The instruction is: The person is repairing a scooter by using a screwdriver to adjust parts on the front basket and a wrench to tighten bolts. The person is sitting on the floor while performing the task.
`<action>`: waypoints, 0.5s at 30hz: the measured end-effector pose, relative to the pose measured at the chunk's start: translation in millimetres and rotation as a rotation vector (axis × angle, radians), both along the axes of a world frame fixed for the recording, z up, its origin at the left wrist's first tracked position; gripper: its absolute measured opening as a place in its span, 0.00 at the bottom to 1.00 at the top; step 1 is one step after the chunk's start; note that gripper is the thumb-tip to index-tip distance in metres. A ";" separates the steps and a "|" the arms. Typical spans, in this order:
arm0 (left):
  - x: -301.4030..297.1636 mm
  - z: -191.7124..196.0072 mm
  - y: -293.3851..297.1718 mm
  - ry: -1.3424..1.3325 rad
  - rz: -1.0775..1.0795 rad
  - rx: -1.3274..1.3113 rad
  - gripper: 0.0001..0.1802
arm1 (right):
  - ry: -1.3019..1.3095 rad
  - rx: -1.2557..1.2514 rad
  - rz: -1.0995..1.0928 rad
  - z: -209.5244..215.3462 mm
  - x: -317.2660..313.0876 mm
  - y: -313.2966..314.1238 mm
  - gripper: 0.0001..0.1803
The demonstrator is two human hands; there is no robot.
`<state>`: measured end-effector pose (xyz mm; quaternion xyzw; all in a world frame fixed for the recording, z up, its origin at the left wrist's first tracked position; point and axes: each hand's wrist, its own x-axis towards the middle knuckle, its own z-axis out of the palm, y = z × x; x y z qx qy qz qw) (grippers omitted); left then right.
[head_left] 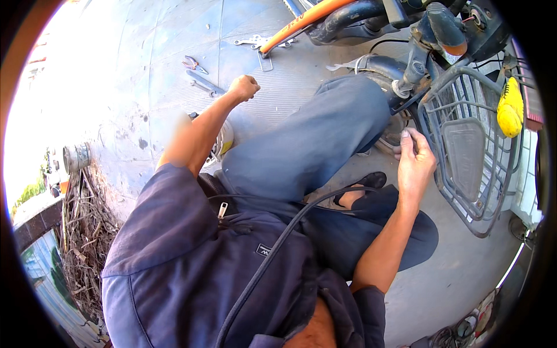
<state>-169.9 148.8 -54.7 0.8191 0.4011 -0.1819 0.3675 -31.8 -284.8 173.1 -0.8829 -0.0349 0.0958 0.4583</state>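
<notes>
My left hand [244, 88] is closed in a loose fist, reaching over the floor; what it may hold is hidden. Just left of it lies an adjustable-looking wrench [204, 83], and past that a pair of pliers [195, 64] with dark and reddish handles. Several spanners [255, 41] lie farther off, by the orange tube. On the right, my right hand [416, 153] has its fingers curled and thumb against them; I cannot make out anything between them. It is close to the grey wire basket [464, 156] of a bicycle-like vehicle [415, 69].
An orange frame tube [307, 23] crosses the far side. A yellow object [510, 110] hangs at the basket's right rim. Partly behind my left forearm stands a round container [225, 139]. Dry sticks [87, 238] are heaped at the left. A black cord [272, 252] runs over my body.
</notes>
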 end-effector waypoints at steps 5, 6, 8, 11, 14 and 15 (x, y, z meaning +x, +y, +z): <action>9.5 17.3 -17.8 -0.054 -0.124 0.066 0.15 | -0.058 -0.018 0.106 19.7 -8.6 8.5 0.14; 10.8 19.9 -19.6 -0.075 -0.163 0.096 0.15 | -0.051 0.015 0.125 26.1 -8.5 14.0 0.14; 16.5 19.6 -15.3 -0.066 -0.197 0.153 0.15 | -0.045 0.074 0.152 36.7 -5.5 23.6 0.13; 23.4 9.1 8.9 -0.007 -0.222 0.216 0.17 | -0.052 0.051 0.169 21.8 1.9 27.5 0.13; 44.5 4.6 32.7 0.018 -0.105 0.301 0.18 | 0.019 -0.099 0.144 12.2 7.2 33.3 0.14; 53.2 -6.9 48.3 0.013 -0.063 0.268 0.18 | 0.012 -0.117 0.147 6.6 7.5 34.5 0.14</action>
